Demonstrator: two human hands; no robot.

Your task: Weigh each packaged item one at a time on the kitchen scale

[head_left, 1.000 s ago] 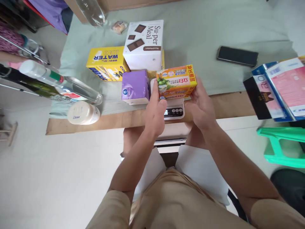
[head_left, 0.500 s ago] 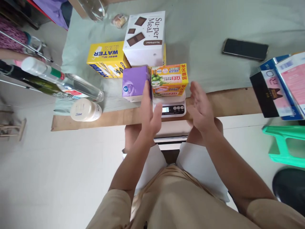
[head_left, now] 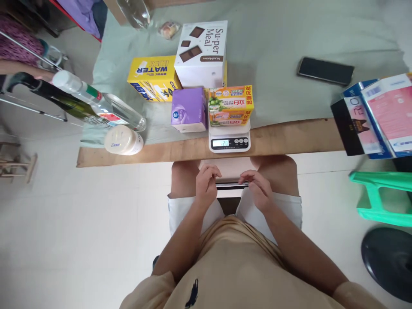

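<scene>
A white kitchen scale [head_left: 229,144] sits at the table's front edge, its display lit with digits that look like 120. On its plate stands an orange-and-yellow soap pack [head_left: 231,106] with Chinese print. A purple box [head_left: 188,108] stands just left of the scale. My left hand [head_left: 207,184] is over my lap below the table edge, fingers loosely bent, with nothing in it. Level with it, my right hand [head_left: 258,186] hovers above the other thigh, fingers apart and holding nothing. Neither hand touches the scale or the pack.
Behind stand a yellow box [head_left: 153,78] and a white Su-per Meal box [head_left: 202,53]. At left are a clear bottle [head_left: 119,110], a dark green bottle [head_left: 72,103] and a cream jar [head_left: 124,140]. A phone [head_left: 325,71] and blue-pink boxes [head_left: 391,113] lie right; a green stool [head_left: 370,193] stands below.
Both hands have drawn back from beside the soap pack, down over my lap. The pack remains on the scale, and the display has gone from 0 to a higher reading.
</scene>
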